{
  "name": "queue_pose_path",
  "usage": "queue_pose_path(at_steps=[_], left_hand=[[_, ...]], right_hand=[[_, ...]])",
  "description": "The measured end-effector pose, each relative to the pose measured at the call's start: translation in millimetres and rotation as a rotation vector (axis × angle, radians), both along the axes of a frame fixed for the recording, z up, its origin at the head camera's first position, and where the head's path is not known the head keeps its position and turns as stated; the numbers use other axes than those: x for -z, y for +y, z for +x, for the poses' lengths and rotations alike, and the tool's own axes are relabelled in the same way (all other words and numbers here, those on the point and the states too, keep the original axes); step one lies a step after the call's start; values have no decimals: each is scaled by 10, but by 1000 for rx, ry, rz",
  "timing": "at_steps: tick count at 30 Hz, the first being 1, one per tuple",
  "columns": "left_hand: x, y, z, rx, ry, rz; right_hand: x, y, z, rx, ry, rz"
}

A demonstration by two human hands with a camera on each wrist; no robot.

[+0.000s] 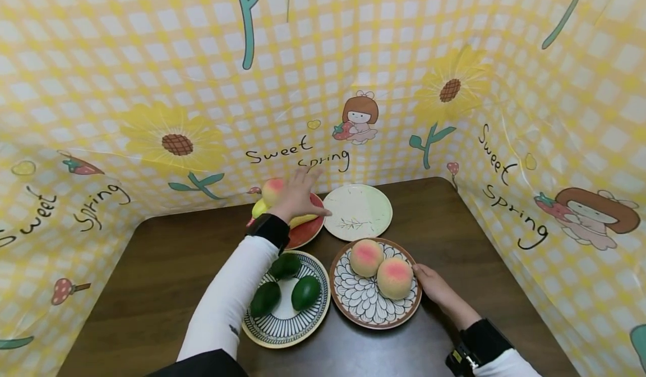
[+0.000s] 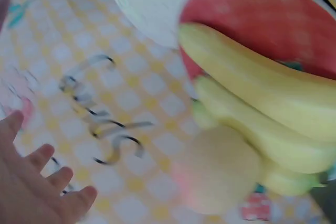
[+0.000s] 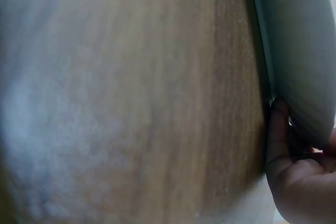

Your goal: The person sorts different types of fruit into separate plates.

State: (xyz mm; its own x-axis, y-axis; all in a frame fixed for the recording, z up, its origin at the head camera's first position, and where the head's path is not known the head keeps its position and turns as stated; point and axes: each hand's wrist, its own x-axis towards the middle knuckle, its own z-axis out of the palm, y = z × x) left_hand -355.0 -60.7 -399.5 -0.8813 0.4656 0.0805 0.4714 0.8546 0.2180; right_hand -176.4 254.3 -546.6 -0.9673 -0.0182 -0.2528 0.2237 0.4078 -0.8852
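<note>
My left hand, fingers spread and holding nothing, hovers over the red plate at the back. On that plate lie yellow bananas with a peach beside them, partly hidden by the hand in the head view. My right hand pinches the right edge of a brown-rimmed plate with a petal pattern. Its fingers reach under the rim in the right wrist view. Two peaches, a rear one and a front one, sit on this plate.
A striped plate with dark green avocados stands left of the petal-patterned plate, under my left forearm. Behind stands a pale green plate with a twig design. A yellow checked cloth walls the wooden table.
</note>
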Motion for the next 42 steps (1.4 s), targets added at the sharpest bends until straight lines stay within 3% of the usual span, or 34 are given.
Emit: queue_pose_path(at_steps=[5, 9, 14, 21, 28, 31, 36, 42], left_hand=[[23, -191, -184, -149, 44, 2], [102, -294, -270, -243, -2, 3], [241, -391, -390, -314, -36, -8], [368, -507, -467, -370, -115, -21], [480, -580, -514, -457, -165, 78], [536, -609, -529, -470, -166, 113], [596, -639, -552, -436, -152, 121], [527, -540, -598, -367, -164, 130]], right_hand=[[-8, 6, 12, 10, -2, -6], [-23, 39, 39, -12, 3, 14], [-30, 51, 70, -14, 9, 20], [-21, 15, 112, -4, -17, 3], [-19, -9, 70, -7, -28, 4], [-21, -6, 61, -6, -15, 20], [-8, -23, 50, 3, 2, 11], [-45, 39, 20, 5, 1, 13]])
